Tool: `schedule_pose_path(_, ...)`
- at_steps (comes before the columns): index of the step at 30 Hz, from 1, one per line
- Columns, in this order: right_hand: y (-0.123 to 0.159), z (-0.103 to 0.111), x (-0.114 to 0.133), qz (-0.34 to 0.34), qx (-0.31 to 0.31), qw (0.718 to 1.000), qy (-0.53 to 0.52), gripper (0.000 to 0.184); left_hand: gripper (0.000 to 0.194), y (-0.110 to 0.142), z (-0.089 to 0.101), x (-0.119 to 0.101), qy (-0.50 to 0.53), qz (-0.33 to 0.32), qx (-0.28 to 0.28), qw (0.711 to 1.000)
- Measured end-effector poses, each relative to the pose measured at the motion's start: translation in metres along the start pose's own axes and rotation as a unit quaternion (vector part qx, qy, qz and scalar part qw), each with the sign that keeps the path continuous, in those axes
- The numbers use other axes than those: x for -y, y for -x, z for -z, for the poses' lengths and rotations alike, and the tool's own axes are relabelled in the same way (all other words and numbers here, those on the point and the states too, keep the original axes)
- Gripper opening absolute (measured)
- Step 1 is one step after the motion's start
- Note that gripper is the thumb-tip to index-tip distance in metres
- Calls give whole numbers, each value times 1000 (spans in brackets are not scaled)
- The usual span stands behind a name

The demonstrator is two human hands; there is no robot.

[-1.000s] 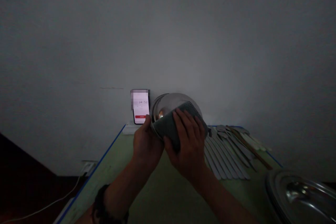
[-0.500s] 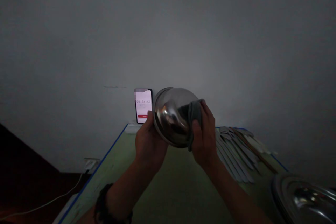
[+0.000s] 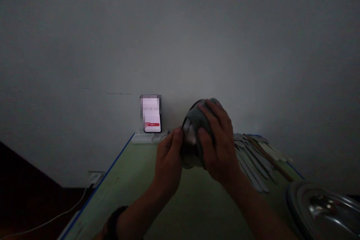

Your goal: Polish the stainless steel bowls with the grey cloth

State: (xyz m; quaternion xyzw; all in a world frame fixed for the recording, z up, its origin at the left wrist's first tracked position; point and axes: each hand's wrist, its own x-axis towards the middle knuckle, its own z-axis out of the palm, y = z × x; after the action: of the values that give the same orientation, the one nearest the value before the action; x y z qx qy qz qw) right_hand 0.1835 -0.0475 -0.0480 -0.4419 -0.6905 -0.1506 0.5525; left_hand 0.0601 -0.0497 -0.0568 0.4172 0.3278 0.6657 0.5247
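Note:
A shiny metal bowl [image 3: 191,137] is held up in the air above the table, tilted on its side with its rounded outside toward my right. My left hand [image 3: 168,159] grips its rim, thumb on the near side. A grey cloth [image 3: 198,116] lies over the bowl's outer surface. My right hand [image 3: 221,142] presses this cloth against the bowl, its fingers curved round the outside. Much of the bowl is hidden behind the cloth and my right hand.
A lit phone [image 3: 152,114] leans upright on a white block [image 3: 147,137] by the wall. Several pieces of flatware [image 3: 253,168] and a brown stick [image 3: 270,157] lie at the table's right. Large metal dishes [image 3: 323,206] sit front right. A white cable [image 3: 63,213] hangs at left.
The bowl has turned further on its side and shifted slightly right. My right hand and the cloth now cover more of it, and my left hand has moved right along with it.

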Motion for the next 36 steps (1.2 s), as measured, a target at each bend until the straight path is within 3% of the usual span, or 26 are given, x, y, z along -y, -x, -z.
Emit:
schedule_pose_path(4, -3, 0, -12, -64, -50, 996, -42, 40, 38, -1, -2, -3, -41, -17, -34, 998)
schedule_pose_path(7, 4, -6, 4, -22, -35, 999, 3, 45, 34, -2, -4, -6, -40, -23, -40, 998)
schedule_pose_path(10, 11, -9, 28, 50, 19, 997, 52, 43, 27, -4, 0, -6, -66, -41, -33, 996)
schedule_pose_path(13, 8, -1, 35, 56, 20, 997, 53, 38, 25, -5, 6, -5, -72, -58, -5, 996)
schedule_pose_path(17, -6, 16, 11, -9, -21, 1000, -17, 36, 27, -7, 7, -14, -41, -41, 45, 997)
schedule_pose_path(20, -10, 15, -9, -90, -66, 987, -115, 38, 29, -11, 2, -33, 33, -14, -4, 999)
schedule_pose_path(23, 1, -2, -9, -133, -98, 972, -164, 45, 27, -18, -1, -50, 130, 18, -53, 990)
schedule_pose_path(27, 23, -23, 13, -69, -75, 992, -73, 53, 30, -29, 2, -51, 191, 84, -87, 974)
schedule_pose_path(32, 30, -22, 24, 56, -6, 997, 61, 60, 30, -31, 2, -44, 212, 95, -69, 970)
schedule_pose_path(34, 27, -19, 16, 47, -10, 998, 38, 61, 30, -29, 0, -44, 221, 86, -60, 970)
schedule_pose_path(36, 22, -17, 4, -7, -34, 999, -10, 58, 30, -27, -2, -42, 220, 90, -58, 969)
